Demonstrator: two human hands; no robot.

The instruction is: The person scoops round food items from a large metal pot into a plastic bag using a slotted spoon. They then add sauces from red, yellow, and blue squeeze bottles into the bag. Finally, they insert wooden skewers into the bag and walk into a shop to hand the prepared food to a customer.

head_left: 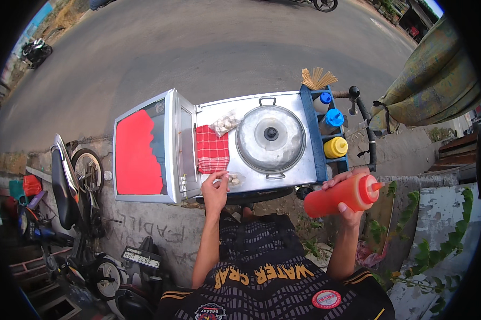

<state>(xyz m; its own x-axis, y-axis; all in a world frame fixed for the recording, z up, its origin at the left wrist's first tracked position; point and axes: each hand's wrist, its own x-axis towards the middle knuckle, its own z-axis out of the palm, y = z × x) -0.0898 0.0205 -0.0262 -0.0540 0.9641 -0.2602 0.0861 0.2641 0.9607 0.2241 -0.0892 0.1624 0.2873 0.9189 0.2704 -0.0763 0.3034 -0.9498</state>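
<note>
My right hand (348,212) is wrapped round a red squeeze bottle (326,201), which lies tilted on its side with the nozzle toward the right. At the near edge of the metal cart top, my left hand (215,193) has its fingers pinched at a small clear plastic bag (236,180) with pale round pieces in it. Beyond that hand lies a red checked cloth (213,149). A second clear bag (225,122) of whitish balls rests by the cloth's far end. The large lidded steamer pot (251,136) stands to the right of both bags.
A blue rack (316,133) on the cart's right side holds squeeze bottles with blue caps (334,118), a yellow one (336,148) and wooden skewers (318,79). The glass case (170,149) borders the left. Parked motorcycles (70,186) stand further left; a road (224,53) runs beyond.
</note>
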